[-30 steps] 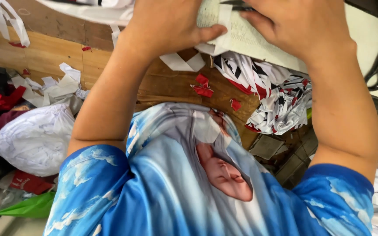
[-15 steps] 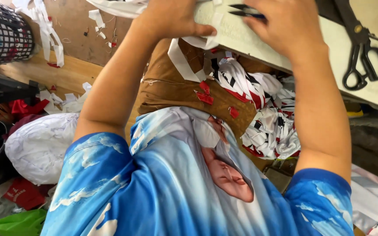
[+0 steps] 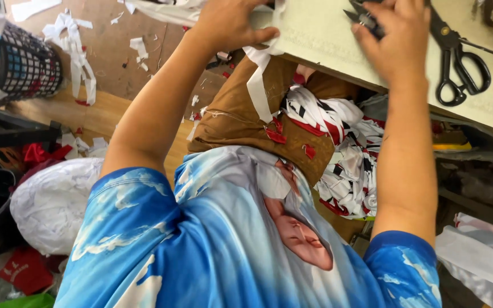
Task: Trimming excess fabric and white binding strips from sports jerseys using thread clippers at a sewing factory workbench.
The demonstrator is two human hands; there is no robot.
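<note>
Since the earlier frames the view has swung left and downward: the dark mesh basket (image 3: 27, 65) and more of the scrap-strewn floor (image 3: 115, 51) have come into sight at upper left, and the large black scissors (image 3: 457, 60) on the pale worktable (image 3: 326, 40) now show whole. Both hands have stayed at the table edge.

The mesh basket stands on the floor at upper left; white cloth bulges from its top, though what else it holds cannot be made out. Below it a white plastic bag (image 3: 52, 205), stuffed and knotted, lies on the floor by the person's left side. A heap of red, white and black fabric offcuts (image 3: 343, 159) rests in the lap on brown trousers, under the table edge.

The left hand (image 3: 229, 23) is curled over the table edge, fingers closed on a white fabric strip (image 3: 257, 85) that hangs down from the hand toward the lap. The right hand (image 3: 395, 40) presses palm down on the table, its fingers pinching small black thread snips (image 3: 363, 18) whose blades point left. The large scissors lie untouched just right of that hand.

Both arms reach up and forward from blue printed sleeves, elbows bent, forearms nearly parallel.
</note>
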